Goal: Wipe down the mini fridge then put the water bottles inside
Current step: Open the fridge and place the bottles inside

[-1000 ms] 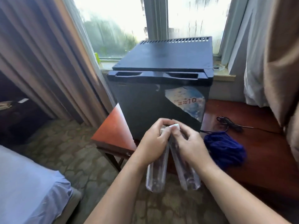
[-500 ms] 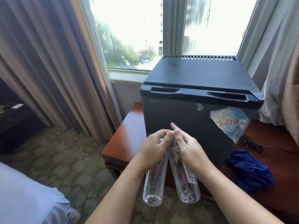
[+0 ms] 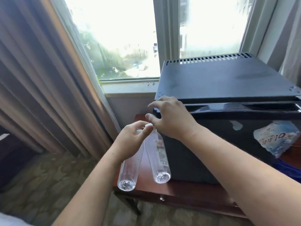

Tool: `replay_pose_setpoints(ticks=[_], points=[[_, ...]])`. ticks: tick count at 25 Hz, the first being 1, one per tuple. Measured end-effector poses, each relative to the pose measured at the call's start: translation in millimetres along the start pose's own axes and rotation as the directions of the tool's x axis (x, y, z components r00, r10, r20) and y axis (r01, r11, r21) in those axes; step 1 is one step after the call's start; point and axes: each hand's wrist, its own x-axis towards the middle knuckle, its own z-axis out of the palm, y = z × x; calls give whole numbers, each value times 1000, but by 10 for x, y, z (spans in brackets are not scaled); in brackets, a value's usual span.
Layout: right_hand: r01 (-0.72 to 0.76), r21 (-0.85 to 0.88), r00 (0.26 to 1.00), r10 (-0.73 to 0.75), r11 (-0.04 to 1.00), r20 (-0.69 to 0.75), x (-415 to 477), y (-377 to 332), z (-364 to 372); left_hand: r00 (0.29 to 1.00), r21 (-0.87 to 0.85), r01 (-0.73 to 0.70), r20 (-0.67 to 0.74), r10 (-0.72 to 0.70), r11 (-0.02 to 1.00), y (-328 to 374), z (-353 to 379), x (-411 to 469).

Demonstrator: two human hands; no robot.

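Observation:
The black mini fridge (image 3: 228,144) stands shut on a red-brown wooden table (image 3: 187,191), with a torn blue sticker (image 3: 276,139) on its door. My left hand (image 3: 132,141) grips the necks of two clear water bottles (image 3: 128,170) (image 3: 160,160), which hang bottoms toward me just left of the fridge door. My right hand (image 3: 171,118) is off the bottles, fingers spread, at the top left corner of the door beside the handle recess (image 3: 228,108).
A blue cloth (image 3: 290,170) lies on the table at the right, mostly hidden by my right arm. Brown curtains (image 3: 40,79) hang at the left, the window (image 3: 122,38) and its sill are behind the fridge. Patterned carpet (image 3: 48,185) is below.
My right hand has let go of the bottles and risen to the fridge door's top left corner. My left hand now holds both bottles alone. My view has shifted left and closer.

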Motion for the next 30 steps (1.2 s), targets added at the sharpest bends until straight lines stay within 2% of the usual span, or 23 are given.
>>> replay_pose_setpoints(ticks=[2, 7, 13, 15, 19, 24, 30], points=[[-68, -107, 998, 69, 992, 11, 168, -93, 110, 997, -25, -46, 57, 48, 999, -178, -107, 185], [-328, -243, 942, 298, 913, -153, 275, -394, 338, 966, -63, -152, 202, 162, 986, -627, -445, 472], [-554, -104, 828, 533, 826, -174, 154, -696, 307, 923, -159, -241, 267, 277, 957, -776, -625, 489], [-588, -61, 800, 568, 807, -195, -105, -778, 253, 904, -184, -276, 284, 320, 943, -729, -633, 461], [-654, 11, 753, 653, 756, -79, -567, -948, 10, 867, -218, -340, 303, 395, 915, -533, -534, 420], [-720, -50, 693, 721, 692, -17, -1042, -1085, -207, 817, -246, -405, 335, 470, 880, -108, -303, 193], [-737, -194, 667, 743, 647, -57, -1653, -1145, -386, 738, -237, -498, 388, 552, 834, 332, -152, -199]])
